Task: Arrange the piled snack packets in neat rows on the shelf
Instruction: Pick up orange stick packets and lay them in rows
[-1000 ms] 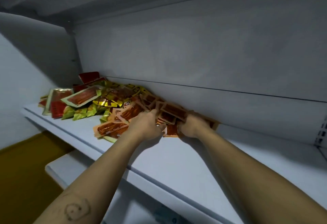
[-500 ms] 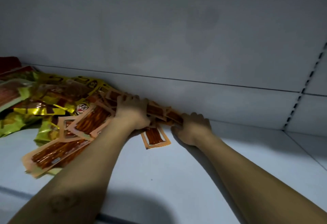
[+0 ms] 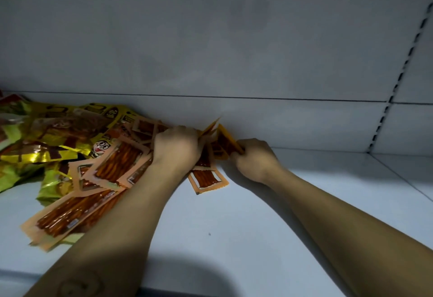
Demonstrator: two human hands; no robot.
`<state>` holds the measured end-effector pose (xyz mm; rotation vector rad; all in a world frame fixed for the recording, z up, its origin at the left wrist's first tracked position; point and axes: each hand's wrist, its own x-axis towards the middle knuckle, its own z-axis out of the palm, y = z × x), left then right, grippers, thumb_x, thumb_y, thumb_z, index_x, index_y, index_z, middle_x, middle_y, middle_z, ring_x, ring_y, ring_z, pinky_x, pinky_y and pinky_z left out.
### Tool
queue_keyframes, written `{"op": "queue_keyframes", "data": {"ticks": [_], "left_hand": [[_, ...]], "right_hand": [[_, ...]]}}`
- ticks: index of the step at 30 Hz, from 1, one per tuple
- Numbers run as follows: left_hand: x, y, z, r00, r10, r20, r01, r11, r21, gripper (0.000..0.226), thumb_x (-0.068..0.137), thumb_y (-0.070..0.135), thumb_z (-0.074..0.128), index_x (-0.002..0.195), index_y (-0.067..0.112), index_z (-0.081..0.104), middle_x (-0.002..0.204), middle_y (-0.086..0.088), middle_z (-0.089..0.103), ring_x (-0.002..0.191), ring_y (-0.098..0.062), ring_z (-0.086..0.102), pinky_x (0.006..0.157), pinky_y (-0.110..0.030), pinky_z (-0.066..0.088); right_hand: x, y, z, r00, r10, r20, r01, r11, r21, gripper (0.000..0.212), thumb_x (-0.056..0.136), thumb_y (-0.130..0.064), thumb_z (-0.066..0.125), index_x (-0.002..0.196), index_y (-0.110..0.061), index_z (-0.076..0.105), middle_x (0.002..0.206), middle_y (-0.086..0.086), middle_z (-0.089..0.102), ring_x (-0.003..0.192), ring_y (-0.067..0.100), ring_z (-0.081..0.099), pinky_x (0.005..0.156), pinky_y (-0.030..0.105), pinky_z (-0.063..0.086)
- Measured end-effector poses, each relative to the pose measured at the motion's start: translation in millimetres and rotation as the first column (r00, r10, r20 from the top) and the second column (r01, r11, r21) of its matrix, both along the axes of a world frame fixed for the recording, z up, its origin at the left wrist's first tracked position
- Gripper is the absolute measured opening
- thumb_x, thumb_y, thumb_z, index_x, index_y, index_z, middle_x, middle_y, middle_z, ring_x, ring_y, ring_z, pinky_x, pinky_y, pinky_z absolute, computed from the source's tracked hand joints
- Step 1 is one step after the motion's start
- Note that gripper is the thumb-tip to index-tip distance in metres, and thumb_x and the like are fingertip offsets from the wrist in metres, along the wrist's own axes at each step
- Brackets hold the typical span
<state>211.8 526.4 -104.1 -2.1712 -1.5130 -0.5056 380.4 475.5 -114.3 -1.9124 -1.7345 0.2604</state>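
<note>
Raised now, small orange plastic snack packets [image 3: 226, 141] tilt above white shelf [image 3: 257, 217]; left hand [image 3: 175, 150] and right hand [image 3: 255, 159] grip them.

Pale shelf [image 3: 234, 238], flat and smooth, closed at the rear by a back panel [image 3: 281, 128] of like colour; slotted upright [image 3: 382, 118] at far right. Left part covered by a loose pile of snack packets [image 3: 77, 156]: yellow-green foil packets [image 3: 46, 153] toward the rear and left, long orange packets [image 3: 68, 219] overlapping nearer the front edge. Just right of the pile, one short orange packet [image 3: 207, 179] flat on the bare surface. Behind it, near the back panel, tilted orange packets [image 3: 225, 144] raised on edge. Single dark speck [image 3: 209, 234] mid-shelf.
</note>
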Motion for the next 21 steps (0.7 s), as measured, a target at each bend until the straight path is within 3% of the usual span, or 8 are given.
{"op": "queue_keyframes", "data": {"ticks": [3,8,10,14,17,19,21], "left_hand": [[2.9,-6.4,-5.4,0.99,-0.133,0.035,0.135,0.99,-0.038,0.051,0.097,0.062,0.038,0.099,0.019,0.064,0.093,-0.003,0.067,0.083,-0.025,0.065,0.063,-0.028,0.041],[6.6,-23.7,-7.5,0.973,-0.185,0.141,0.215,0.944,-0.249,0.065,0.087,0.079,0.025,0.112,0.032,0.063,0.106,-0.001,0.067,0.102,-0.028,0.063,0.078,-0.035,0.046],[8.0,-27.7,-7.4,0.976,-0.165,0.142,0.198,0.943,-0.267,0.059,0.093,0.071,0.029,0.121,0.029,0.061,0.118,-0.005,0.065,0.112,-0.031,0.058,0.087,-0.039,0.045],[15.7,-31.5,-9.4,0.993,-0.113,0.035,0.118,0.948,-0.295,0.054,0.097,0.05,0.048,0.135,0.012,0.044,0.133,-0.013,0.056,0.125,-0.034,0.048,0.099,-0.041,0.041],[17.4,-29.5,-10.4,0.985,-0.107,0.138,0.148,0.933,-0.327,0.056,0.094,0.045,0.057,0.136,0.011,0.041,0.13,-0.014,0.056,0.123,-0.035,0.05,0.097,-0.042,0.044],[13.9,-24.3,-11.8,0.945,-0.077,0.317,0.191,0.918,-0.347,0.042,0.094,0.031,0.059,0.129,0.01,0.048,0.123,-0.014,0.061,0.114,-0.035,0.057,0.091,-0.041,0.051],[7.8,-17.6,-11.4,0.888,-0.011,0.46,0.198,0.911,-0.362,0.026,0.095,0.018,0.054,0.119,0.01,0.056,0.115,-0.015,0.064,0.105,-0.035,0.061,0.087,-0.039,0.053]], "right_hand": [[-9.7,-3.3,1.0,0.997,-0.009,-0.077,0.011,0.999,0.035,0.026,0.091,-0.029,0.052,0.067,-0.02,0.055,0.066,-0.001,0.059,0.066,0.022,0.056,0.055,0.029,0.039],[7.1,-8.1,7.9,0.986,-0.167,0.006,0.167,0.986,0.008,0.03,0.093,-0.036,0.051,0.074,-0.017,0.062,0.072,0.002,0.061,0.065,0.021,0.055,0.054,0.027,0.037],[18.1,-9.5,9.7,0.973,-0.231,0.026,0.23,0.973,0.026,0.027,0.093,-0.036,0.052,0.084,-0.016,0.066,0.078,0.005,0.062,0.072,0.027,0.057,0.058,0.027,0.037],[24.4,-14.9,18.2,0.941,-0.333,0.065,0.322,0.936,0.139,0.033,0.098,-0.039,0.045,0.085,-0.016,0.065,0.072,0.003,0.059,0.072,0.028,0.058,0.056,0.026,0.036],[13.2,-20.0,19.7,0.978,-0.142,0.156,0.13,0.988,0.081,0.032,0.094,-0.046,0.051,0.089,-0.02,0.068,0.083,0.002,0.064,0.08,0.025,0.06,0.064,0.029,0.044],[-0.6,-24.2,15.7,0.983,0.087,0.159,-0.073,0.993,-0.092,0.034,0.088,-0.056,0.058,0.095,-0.026,0.073,0.081,-0.005,0.065,0.078,0.016,0.059,0.067,0.027,0.046],[-9.4,-25.8,14.2,0.973,0.215,0.086,-0.204,0.972,-0.119,0.031,0.089,-0.055,0.061,0.103,-0.03,0.074,0.086,-0.009,0.069,0.083,0.011,0.06,0.071,0.026,0.047]]}}
